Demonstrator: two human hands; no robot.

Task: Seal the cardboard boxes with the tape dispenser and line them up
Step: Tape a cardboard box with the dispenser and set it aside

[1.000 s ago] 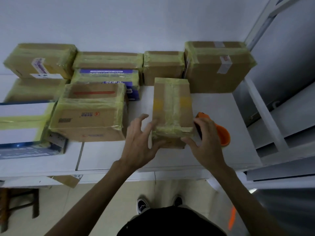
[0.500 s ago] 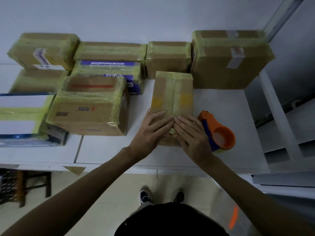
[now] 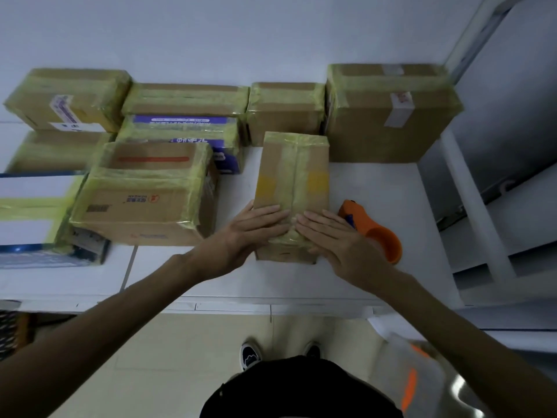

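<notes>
Though cut off at the left edge, fills the middle of the view: a white surface (image 3: pixel 391 182) against a pale wall, crowded with cardboard boxes wrapped in yellowish tape. At the back right, the biggest box (image 3: pixel 388 122), its white label too blurred to read. Left of centre, a wide box with a red stripe (image 3: pixel 144 194), hiding part of a purple-printed box (image 3: pixel 180 128) behind it. At the far left, a white and blue box (image 3: pixel 30 218), only partly in frame. Along the wall, a labelled box (image 3: pixel 66 98), a flat box (image 3: pixel 184 96) and a small box (image 3: pixel 284 113). In the middle, lengthwise, a narrow box (image 3: pixel 292 176), taped down its centre seam, far end close to the small box. Pressed flat on its near end, left hand (image 3: pixel 256 224) and right hand (image 3: pixel 334 236), fingers straight, gripping nothing, fingertips nearly meeting at the seam. Just right of them, on the surface, an orange tape dispenser (image 3: pixel 373 233), its near left side hidden behind the right hand. Below the surface's edge, toes of two dark shoes (image 3: pixel 250 354), half covered by dark clothing.
</notes>
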